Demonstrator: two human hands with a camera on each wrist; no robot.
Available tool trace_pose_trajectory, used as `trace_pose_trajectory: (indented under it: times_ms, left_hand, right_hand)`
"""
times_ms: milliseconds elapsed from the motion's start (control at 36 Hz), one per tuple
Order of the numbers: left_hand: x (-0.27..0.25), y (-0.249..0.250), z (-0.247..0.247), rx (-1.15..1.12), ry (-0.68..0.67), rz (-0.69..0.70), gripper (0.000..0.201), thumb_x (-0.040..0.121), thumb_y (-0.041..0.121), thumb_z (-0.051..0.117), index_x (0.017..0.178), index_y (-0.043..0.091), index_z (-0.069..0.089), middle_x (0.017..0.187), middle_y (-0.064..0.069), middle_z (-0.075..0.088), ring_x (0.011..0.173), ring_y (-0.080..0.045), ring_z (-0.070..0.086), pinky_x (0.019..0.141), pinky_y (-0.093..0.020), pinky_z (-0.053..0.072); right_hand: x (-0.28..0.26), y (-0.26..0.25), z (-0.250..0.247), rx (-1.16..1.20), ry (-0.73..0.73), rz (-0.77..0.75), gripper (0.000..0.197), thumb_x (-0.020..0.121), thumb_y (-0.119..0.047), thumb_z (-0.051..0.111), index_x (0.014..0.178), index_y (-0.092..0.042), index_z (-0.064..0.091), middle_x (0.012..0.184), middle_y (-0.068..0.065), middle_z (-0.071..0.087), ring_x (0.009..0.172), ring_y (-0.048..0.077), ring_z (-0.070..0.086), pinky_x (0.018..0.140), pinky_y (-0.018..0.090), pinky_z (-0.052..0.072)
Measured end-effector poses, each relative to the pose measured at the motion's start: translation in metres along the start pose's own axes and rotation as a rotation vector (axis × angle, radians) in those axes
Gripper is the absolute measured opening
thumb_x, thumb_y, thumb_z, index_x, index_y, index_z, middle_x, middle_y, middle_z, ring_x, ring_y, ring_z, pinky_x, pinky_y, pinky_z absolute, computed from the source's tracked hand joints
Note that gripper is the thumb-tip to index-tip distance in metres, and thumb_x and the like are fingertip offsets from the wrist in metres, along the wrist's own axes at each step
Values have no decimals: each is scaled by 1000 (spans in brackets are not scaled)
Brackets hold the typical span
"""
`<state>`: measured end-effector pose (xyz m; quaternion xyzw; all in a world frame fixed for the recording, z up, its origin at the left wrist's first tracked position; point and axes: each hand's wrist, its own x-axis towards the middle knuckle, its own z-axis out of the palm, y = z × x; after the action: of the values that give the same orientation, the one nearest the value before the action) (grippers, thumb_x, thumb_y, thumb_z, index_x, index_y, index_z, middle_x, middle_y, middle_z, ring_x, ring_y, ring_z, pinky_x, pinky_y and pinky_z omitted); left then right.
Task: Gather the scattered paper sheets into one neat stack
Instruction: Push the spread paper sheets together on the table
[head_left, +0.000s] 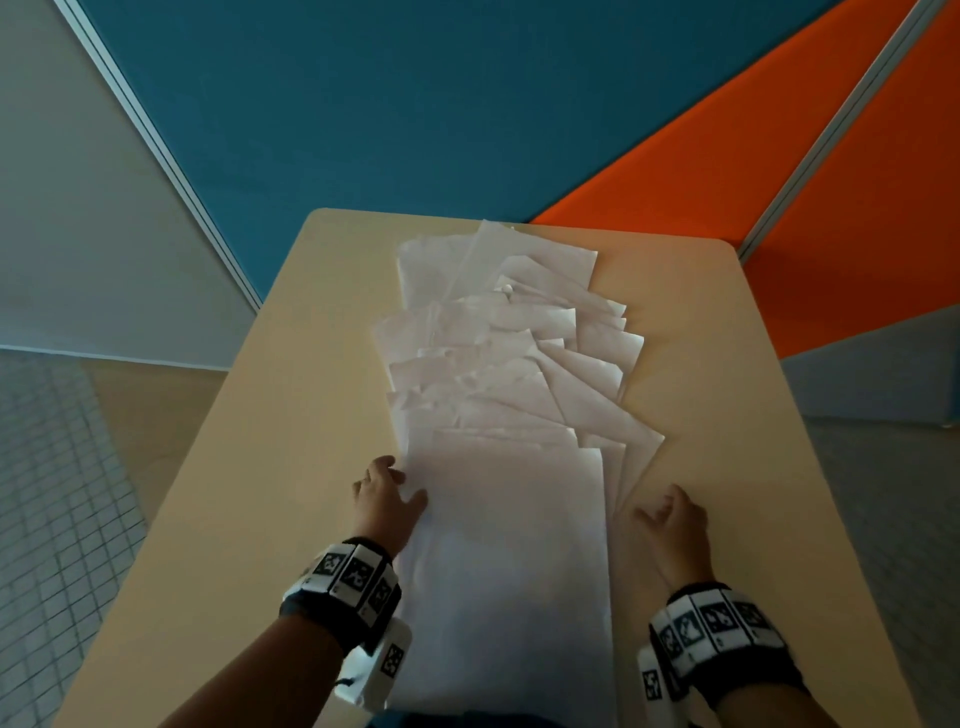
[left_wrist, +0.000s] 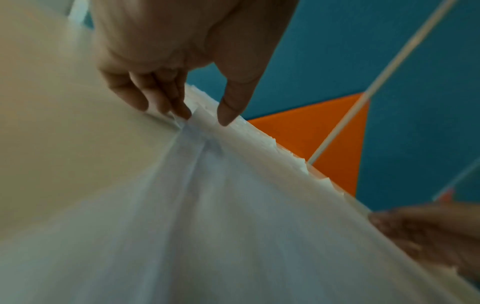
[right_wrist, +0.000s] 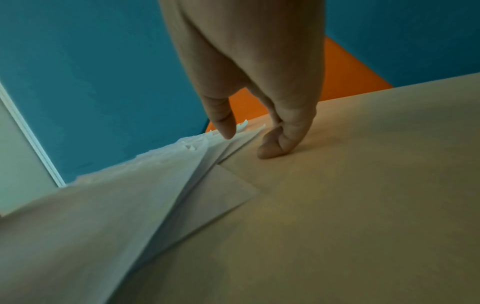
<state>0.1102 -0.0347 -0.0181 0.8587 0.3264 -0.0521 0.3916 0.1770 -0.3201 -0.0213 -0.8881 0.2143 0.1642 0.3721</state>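
We find the white paper sheets (head_left: 498, 374) fanned along the beige surface (head_left: 727, 415), long axis running away from us. Our left hand (head_left: 387, 499) apparently pinches their left edge; our right hand (head_left: 672, 525) rests empty, loosely curled, just beside the right edge.

A beige table (head_left: 727, 415) stands before blue (head_left: 415, 104) and orange partitions (head_left: 727, 156) (grey-framed).

Bare desk (head_left: 249, 467) is lying open along both sides of the fanned paper sheets (head_left: 498, 364) (widest at left), while partition panels (head_left: 415, 104) are closing off the far edge.
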Motion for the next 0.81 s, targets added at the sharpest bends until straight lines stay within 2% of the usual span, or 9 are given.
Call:
trace_pose_trajectory:
  times_ms: [83,194,278,389,500,611,694,750,805]
  left_hand:
    - [3,8,-2,45,-115,7,56,83,16,61,130,-3,35,111,-21,65,107,-34,56,91,-34,38]
    - [7,14,-4,126,-210,8,57,86,23,57,129,-2,30,102,-22,69,99,-35,63,79,-35,44]
    - [12,13,-8,131,-197,-18,58,85,24,59,129,-3,30,111,-25,64,105,-37,59,87,-38,45]
    - [17,15,-12,142,-112,-30,74,81,23,64,136,-7,24,135,-26,34,126,-43,37,109,-45,30]
    - [27,20,-10,45,-114,-40,69,79,20,68,134,-2,32,135,-26,34,126,-39,36,110,-43,30]
    - [31,29,-4,-22,-152,-17,65,78,19,68,134,6,37,134,-23,38,124,-35,39,108,-38,32]
    - [32,32,0,-36,-167,-17,69,78,21,69,137,10,36,135,-22,35,124,-37,40,109,-40,31]
    - [32,33,2,-8,-142,-36,76,78,25,69,140,7,29,139,-21,30,128,-39,35,112,-42,26]
    - [30,33,1,10,-84,-74,81,79,25,68,141,0,22,142,-22,26,131,-40,29,114,-44,21]
  right_hand:
    - [4,-10,2,0,10,-49,52,79,-6,63,126,4,43,126,27,47,114,37,49,96,39,41]
    - [7,-18,13,-10,-20,-129,68,76,-8,68,136,-3,37,136,24,40,127,35,43,108,43,38]
    - [8,-18,12,22,-15,-109,59,78,-8,66,132,-3,41,133,22,42,116,35,50,100,38,41]
    - [11,-19,5,67,83,-42,54,78,-12,63,127,-1,42,128,24,42,110,41,50,98,43,44]
    - [39,-3,15,28,128,-130,47,64,-30,62,107,-15,52,109,16,61,105,37,59,90,49,52]
    - [29,-32,20,70,-45,-198,61,79,-8,64,135,-11,40,132,18,53,119,31,53,99,38,43]
    - [22,-39,25,96,-161,-241,69,85,-6,59,144,-17,25,145,12,43,132,29,42,110,44,36]
    - [22,-38,27,88,-144,-252,72,84,-7,60,145,-16,22,147,13,39,134,30,38,111,46,34]
    - [24,-35,25,32,-8,-223,73,82,-9,64,143,-9,25,144,20,39,132,35,38,110,46,34]
